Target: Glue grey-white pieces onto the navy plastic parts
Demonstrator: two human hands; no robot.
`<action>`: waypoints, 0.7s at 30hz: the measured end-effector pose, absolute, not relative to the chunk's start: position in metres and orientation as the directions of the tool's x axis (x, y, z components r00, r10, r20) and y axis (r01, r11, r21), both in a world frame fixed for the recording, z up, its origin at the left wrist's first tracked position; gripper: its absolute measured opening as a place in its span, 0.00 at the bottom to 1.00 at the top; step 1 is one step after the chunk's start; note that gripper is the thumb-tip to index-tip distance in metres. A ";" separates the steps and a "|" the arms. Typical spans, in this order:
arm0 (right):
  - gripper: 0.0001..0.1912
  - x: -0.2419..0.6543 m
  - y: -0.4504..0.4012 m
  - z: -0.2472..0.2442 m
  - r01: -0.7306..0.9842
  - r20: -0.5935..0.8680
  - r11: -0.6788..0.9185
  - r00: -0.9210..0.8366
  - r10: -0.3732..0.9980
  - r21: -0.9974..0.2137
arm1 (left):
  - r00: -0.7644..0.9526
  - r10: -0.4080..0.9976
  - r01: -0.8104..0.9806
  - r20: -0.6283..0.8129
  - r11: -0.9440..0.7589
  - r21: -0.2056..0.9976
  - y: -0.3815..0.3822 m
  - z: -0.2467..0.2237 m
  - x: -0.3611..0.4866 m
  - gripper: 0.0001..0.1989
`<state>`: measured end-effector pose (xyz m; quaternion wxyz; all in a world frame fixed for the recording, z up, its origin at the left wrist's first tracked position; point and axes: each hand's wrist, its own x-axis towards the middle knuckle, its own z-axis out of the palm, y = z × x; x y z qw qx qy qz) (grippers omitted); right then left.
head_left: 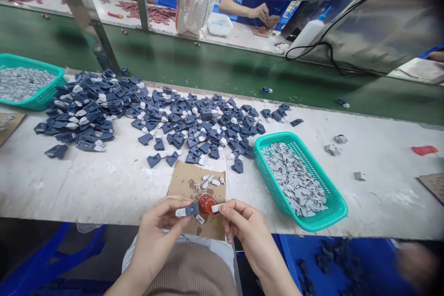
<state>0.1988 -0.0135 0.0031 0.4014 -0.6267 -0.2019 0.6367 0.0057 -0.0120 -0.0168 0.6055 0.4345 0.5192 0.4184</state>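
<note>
My left hand (pixel 163 226) pinches a dark blue part (pixel 192 209) with a light grey piece at its left end. Between the fingertips of my right hand (pixel 241 222) is a small pale grey piece (pixel 215 208), held at the edge of a small red dish (pixel 206 204). The dish rests on a brown cardboard sheet (pixel 180 178), where several small pale pieces (pixel 210 180) lie behind it and one more lies near my left fingertips. A large pile of dark blue parts (pixel 194 122), many with pale ends, spreads behind the cardboard.
A green basket (pixel 342 208) of grey pieces stands right of the cardboard; another green basket (pixel 57 77) is at far left. Beyond the green belt (pixel 229 71), people work at a second table. A white bottle (pixel 308 37) stands there. Below the table's right side is a blue crate (pixel 284 249).
</note>
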 end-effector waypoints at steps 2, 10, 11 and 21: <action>0.19 0.199 -0.014 0.004 -0.268 -0.631 -0.588 0.114 0.768 -0.763 | 0.082 0.967 -0.077 -0.242 0.248 0.966 -0.011 -0.016 0.008 0.05; 0.12 0.192 -0.021 0.030 -0.269 -0.507 -0.472 0.076 0.859 -0.840 | 0.040 0.993 -0.135 -0.112 0.116 0.984 -0.018 -0.017 0.018 0.04; 0.12 0.191 -0.022 0.033 -0.263 -0.482 -0.452 0.061 0.874 -0.852 | 0.047 0.995 -0.130 -0.085 0.091 0.987 -0.019 -0.016 0.019 0.04; 0.07 0.180 -0.021 0.038 -0.263 -0.369 -0.364 -0.033 0.929 -0.894 | 0.062 0.973 -0.066 0.220 -0.216 0.974 -0.020 -0.005 0.017 0.11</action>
